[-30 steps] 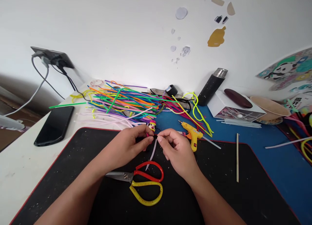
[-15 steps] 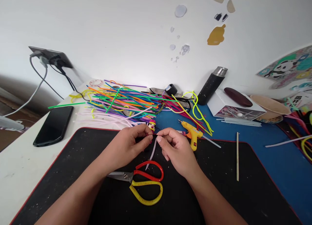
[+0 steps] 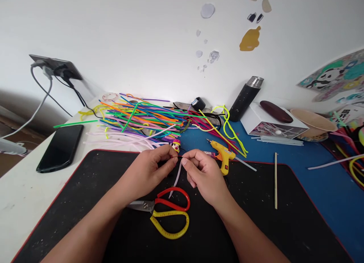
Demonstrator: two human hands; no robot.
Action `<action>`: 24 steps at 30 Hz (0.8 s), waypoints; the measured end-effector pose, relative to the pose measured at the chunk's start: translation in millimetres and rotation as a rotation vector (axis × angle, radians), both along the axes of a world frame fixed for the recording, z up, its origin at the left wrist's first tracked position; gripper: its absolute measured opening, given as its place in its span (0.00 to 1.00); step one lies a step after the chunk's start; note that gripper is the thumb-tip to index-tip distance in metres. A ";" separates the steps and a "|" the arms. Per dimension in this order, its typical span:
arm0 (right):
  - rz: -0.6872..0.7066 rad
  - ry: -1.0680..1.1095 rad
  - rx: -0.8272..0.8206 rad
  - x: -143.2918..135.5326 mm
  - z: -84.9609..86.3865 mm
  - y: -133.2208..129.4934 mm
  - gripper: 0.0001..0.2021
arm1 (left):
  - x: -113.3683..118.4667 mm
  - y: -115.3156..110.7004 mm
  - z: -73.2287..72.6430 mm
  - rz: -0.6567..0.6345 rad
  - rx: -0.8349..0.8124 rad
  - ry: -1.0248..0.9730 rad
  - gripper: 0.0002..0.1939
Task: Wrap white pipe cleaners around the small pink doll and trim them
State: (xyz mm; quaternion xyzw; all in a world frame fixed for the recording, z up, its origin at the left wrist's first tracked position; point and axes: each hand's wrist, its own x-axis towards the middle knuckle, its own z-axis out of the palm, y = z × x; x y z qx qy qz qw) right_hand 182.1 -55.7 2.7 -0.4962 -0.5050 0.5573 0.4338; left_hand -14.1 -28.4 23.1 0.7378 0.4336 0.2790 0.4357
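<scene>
Thumb and fingers of my left hand (image 3: 148, 172) are pinched on a thin black pipe cleaner (image 3: 180, 157). From the other side my right hand (image 3: 206, 175) pinches the same strand, with only a short stretch showing between the fingertips. A small figure with a yellow-and-pink head (image 3: 175, 144) is just behind my left fingertips. Below the hands, a pale lilac pipe cleaner (image 3: 178, 176) lies on the black mat (image 3: 250, 213). Scissors (image 3: 172, 211) with one red and one yellow handle rest nearer to me, blades pointing left.
A yellow glue gun (image 3: 224, 156) lies right of my hands. Behind is a pile of coloured pipe cleaners (image 3: 142, 117). A phone (image 3: 61, 147) lies left, a wooden stick (image 3: 275, 181) right. A black flask (image 3: 246, 98) and white box (image 3: 253, 122) stand along the wall.
The view has shifted slightly, so the surroundings sit a little further left. Both hands keep the same pinch, with barely any movement.
</scene>
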 end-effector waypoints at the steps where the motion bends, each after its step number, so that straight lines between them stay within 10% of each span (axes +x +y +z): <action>1: 0.000 0.002 -0.003 -0.1 0.2 0.2 0.11 | 0.4 0.3 -0.4 0.000 0.015 0.012 0.10; 24: -0.082 0.085 -0.057 -0.5 -0.9 3.0 0.13 | 6.1 -2.0 -6.6 0.010 0.168 0.136 0.09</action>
